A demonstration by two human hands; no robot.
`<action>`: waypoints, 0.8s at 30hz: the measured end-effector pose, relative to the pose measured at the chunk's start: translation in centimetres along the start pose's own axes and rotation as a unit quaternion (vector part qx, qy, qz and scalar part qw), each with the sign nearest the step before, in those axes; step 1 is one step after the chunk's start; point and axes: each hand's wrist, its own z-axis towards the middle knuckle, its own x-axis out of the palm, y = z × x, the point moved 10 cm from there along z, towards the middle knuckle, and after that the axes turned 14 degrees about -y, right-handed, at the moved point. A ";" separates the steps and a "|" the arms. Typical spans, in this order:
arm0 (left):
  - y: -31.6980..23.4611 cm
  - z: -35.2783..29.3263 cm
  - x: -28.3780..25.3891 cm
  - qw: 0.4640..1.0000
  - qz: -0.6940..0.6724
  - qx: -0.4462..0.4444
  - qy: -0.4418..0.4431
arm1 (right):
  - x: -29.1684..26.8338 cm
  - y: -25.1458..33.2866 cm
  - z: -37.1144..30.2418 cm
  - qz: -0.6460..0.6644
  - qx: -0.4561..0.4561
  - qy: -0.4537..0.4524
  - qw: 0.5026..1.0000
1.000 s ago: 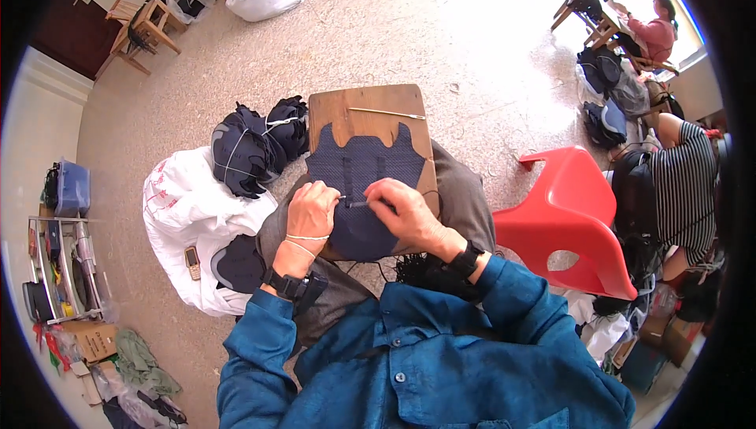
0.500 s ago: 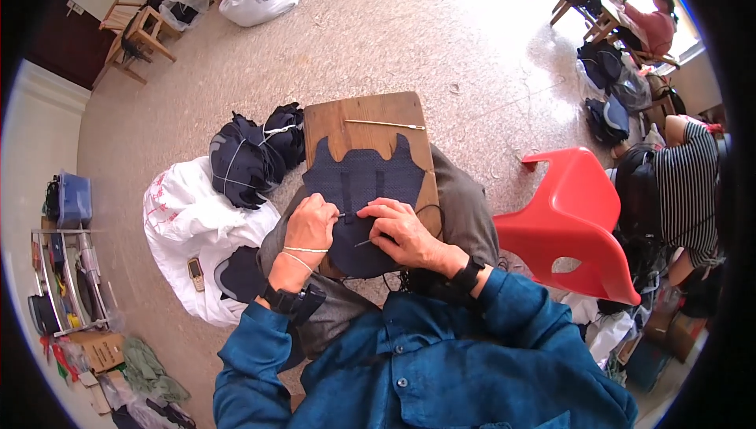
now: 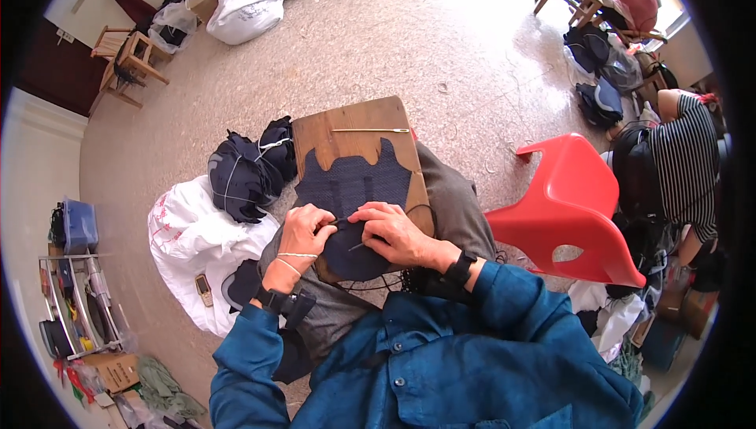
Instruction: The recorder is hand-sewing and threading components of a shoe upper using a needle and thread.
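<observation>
A dark navy fabric piece point(image 3: 354, 181), cut with two horn-like points at its far end, lies flat on a wooden board point(image 3: 315, 126) over my lap. My left hand point(image 3: 305, 232) is closed in a pinch over the fabric's left side; a small dark thing at its fingertips is too small to name. Close beside it, my right hand point(image 3: 396, 234) is closed, with a thin grey needle-like tool point(image 3: 357, 246) sticking out beneath its fingers. Thin black cord point(image 3: 424, 207) loops out by the right hand. A long metal needle with an eye point(image 3: 370, 130) lies across the board's far part.
Tied bundles of dark fabric point(image 3: 244, 173) and a white sack point(image 3: 193, 232) with a phone point(image 3: 204, 290) on it lie at my left. A red plastic stool point(image 3: 567, 200) stands at my right. Beyond it is a person in a striped top point(image 3: 683, 169); another person point(image 3: 639, 3) sits far right.
The view has shifted slightly. My hands have come closer together over the fabric, and the left fingertips now meet near the right ones. The needle on the board stays put.
</observation>
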 end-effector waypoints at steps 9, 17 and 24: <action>0.0 -0.2 0.0 0.992 0.107 0.058 -0.024 | 0.2 0.2 0.1 -0.017 -0.002 0.012 1.000; 1.1 -0.7 0.5 0.998 0.039 -0.018 -0.040 | -0.2 0.5 0.2 -0.018 -0.015 -0.009 1.000; -0.3 -1.0 -0.1 0.994 0.088 0.037 -0.061 | -5.4 -2.0 -0.8 -0.055 0.142 -0.109 0.982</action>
